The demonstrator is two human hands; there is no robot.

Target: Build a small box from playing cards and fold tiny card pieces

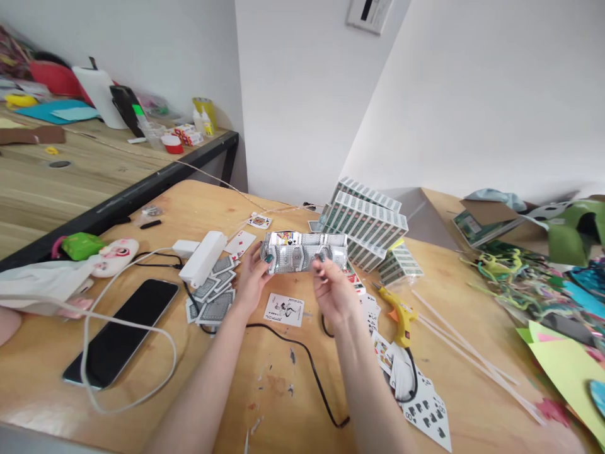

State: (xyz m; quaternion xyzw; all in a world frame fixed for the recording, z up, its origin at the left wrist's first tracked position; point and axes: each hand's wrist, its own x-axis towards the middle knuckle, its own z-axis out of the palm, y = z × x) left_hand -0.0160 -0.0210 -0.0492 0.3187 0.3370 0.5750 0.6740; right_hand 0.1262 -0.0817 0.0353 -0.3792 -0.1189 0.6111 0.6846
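Note:
A long piece made of joined, bent playing cards [302,253] is held up above the middle of the table. My left hand [254,277] grips its left end, thumb in front. At its right part is my right hand [332,287], fingers pinched together near the lower edge; whether they grip the cards is hard to tell. Below lies a joker card [284,309]. Face-down cards [217,306] are scattered left of my left hand. A yellow glue gun [401,315] rests to the right, beside face-up cards [429,410].
Stacked card boxes [368,217] stand behind my right hand. On the left are a black phone [125,331], a white power strip [203,258] and a white cable. A black cord crosses the table [274,403]. Glue sticks [477,359], pipe cleaners and coloured paper lie right.

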